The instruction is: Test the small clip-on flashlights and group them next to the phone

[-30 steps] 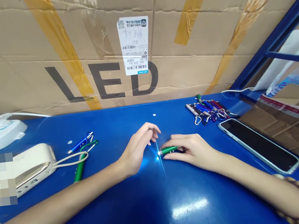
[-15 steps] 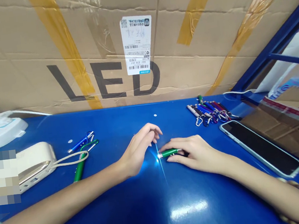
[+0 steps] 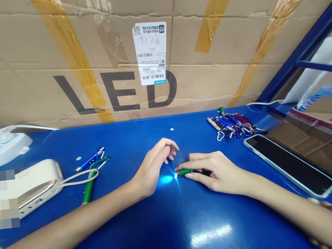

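In my right hand [image 3: 216, 170] is a small green flashlight [image 3: 186, 171], held between thumb and fingers close to the blue tabletop [image 3: 154, 233]. Its lit tip points left and throws a bluish-white spot onto the table. Just left of the light is my left hand [image 3: 155, 167], on its edge with fingers curved and apart, holding nothing. Farther left lie a blue flashlight [image 3: 86, 161] and another green flashlight [image 3: 87, 191], each with a carabiner clip. The rear of the held flashlight is hidden by my right hand.
Several keychain flashlights [image 3: 233, 124] lie in a row at the back right, near a phone [image 3: 290, 164]. A white power bank [image 3: 39, 183] with a looped cable and a power strip [image 3: 3, 145] are at left. A large cardboard box [image 3: 121, 45] stands behind.
The flashlight's lit tip has dipped slightly, and the light spot on the table is now brighter and more compact. My right fingers have closed in over more of its body. My left hand has barely moved.
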Demonstrator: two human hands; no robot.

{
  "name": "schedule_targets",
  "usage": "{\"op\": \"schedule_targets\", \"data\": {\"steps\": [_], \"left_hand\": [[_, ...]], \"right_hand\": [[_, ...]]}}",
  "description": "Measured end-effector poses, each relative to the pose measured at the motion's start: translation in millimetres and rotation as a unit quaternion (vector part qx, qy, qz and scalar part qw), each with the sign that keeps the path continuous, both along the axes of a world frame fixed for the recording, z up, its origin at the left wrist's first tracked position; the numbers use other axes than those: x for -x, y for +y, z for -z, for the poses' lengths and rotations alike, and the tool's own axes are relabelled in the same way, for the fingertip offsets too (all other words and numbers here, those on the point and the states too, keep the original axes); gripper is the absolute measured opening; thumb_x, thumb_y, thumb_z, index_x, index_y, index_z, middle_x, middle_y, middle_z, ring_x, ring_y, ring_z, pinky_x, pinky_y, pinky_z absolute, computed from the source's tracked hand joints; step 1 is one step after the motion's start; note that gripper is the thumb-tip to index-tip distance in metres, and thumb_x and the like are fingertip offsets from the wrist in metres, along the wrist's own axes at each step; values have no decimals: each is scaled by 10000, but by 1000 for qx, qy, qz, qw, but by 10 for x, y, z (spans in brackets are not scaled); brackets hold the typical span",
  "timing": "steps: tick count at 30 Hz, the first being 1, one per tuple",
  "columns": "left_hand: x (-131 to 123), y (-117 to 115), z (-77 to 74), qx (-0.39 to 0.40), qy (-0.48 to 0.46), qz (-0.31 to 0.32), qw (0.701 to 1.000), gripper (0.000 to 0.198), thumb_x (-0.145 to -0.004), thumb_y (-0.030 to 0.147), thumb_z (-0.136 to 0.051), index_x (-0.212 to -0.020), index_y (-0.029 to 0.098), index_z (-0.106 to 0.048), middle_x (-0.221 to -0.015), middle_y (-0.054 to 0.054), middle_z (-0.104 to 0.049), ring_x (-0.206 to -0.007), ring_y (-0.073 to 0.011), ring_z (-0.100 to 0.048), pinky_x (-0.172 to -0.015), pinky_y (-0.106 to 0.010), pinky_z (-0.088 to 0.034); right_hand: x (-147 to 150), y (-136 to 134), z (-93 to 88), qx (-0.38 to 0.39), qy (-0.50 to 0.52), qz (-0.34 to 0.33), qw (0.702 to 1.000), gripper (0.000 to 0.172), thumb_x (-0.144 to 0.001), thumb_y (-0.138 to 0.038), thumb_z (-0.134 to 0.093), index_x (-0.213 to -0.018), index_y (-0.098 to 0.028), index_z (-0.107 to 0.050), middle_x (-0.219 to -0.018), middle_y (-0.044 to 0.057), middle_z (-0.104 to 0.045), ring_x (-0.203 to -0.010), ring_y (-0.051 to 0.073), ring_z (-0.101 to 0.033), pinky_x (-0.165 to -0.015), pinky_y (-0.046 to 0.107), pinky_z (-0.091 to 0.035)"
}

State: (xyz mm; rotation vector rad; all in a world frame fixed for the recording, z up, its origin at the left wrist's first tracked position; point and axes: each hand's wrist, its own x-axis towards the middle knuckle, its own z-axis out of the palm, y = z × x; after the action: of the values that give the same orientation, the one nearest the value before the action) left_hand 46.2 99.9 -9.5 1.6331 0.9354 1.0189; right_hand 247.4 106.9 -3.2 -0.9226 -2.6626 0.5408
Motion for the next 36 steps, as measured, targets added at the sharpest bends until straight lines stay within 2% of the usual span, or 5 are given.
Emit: {"op": "schedule_targets", "data": {"steps": [12, 20, 24, 27, 36], "left_hand": [[-4, 4, 25, -3, -2, -1, 1000, 305, -913, 406, -289, -918, 196, -510, -866, -33, -535, -822, -185, -504, -714, -299, -378], [10, 2, 29, -6, -26, -15, 1000, 293, -916, 387, -294, -923, 194, -514, -881, -32, -531, -834, -186, -498, -724, -301, -368], [6, 10, 30, 6, -33, -25, 999, 279, -907, 360, -291, -915, 193, -515, -882, -35, -529, -837, -188, -496, -715, -298, -365], [4, 18, 33, 5, -31, -19, 999, 278, -899, 367, -298, -908, 193, -515, -879, -35, -532, -832, -189, -496, -710, -299, -366], [12, 12, 27, -5, -21, -11, 1000, 292, -901, 383, -292, -913, 193, -512, -882, -38, -534, -834, -191, -497, -714, -299, -369]], "right_hand": [[12, -14, 31, 12, 21, 43, 999, 263, -932, -336, -457, -1116, -284, -636, -864, -11, -644, -655, 90, -577, -605, 197, -420], [-23, 23, -8, 87, 67, 34, 993, 261, -925, -327, -466, -1120, -272, -631, -903, -1, -639, -645, 78, -563, -565, 181, -411], [-23, 33, -16, 114, 90, 25, 989, 255, -910, -372, -491, -1009, -237, -683, -866, 10, -650, -672, 92, -578, -564, 183, -414], [-10, 29, -20, 116, 95, 23, 988, 267, -887, -408, -523, -958, -224, -703, -820, 10, -652, -639, 93, -568, -556, 189, -410], [-15, 33, 6, 107, 103, 39, 988, 305, -872, -460, -525, -966, -237, -710, -816, 14, -655, -629, 95, -554, -559, 198, -407]]}}
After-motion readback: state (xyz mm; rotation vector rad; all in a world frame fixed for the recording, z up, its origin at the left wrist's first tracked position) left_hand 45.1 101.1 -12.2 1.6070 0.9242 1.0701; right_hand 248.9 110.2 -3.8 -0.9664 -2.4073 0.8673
